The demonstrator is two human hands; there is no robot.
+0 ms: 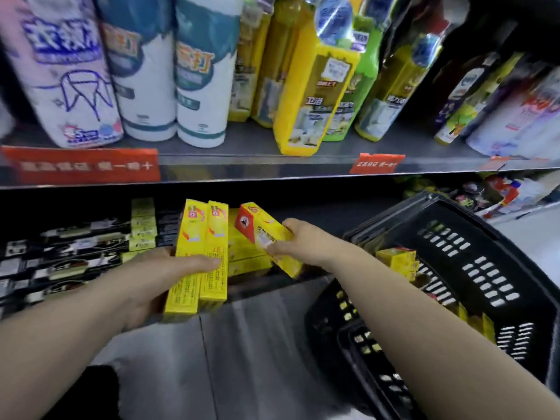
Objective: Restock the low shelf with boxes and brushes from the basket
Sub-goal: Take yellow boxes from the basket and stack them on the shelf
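Both forearms reach forward from the bottom edge: the left hand (pixel 157 274) has its fingers wrapped across two yellow boxes (pixel 200 253) held side by side at the low shelf's (pixel 266 286) front edge. To the right, the right hand (pixel 303 244) pinches a red-ended box (pixel 266 234), tilted, just above the yellow stack (pixel 245 253) already on that shelf. More boxes lie in the black basket (pixel 472 259) at right.

We note dim light under the grey metal shelf edge (pixel 272 172), glare along it, motion blur above it, wide-angle bending toward the corners.
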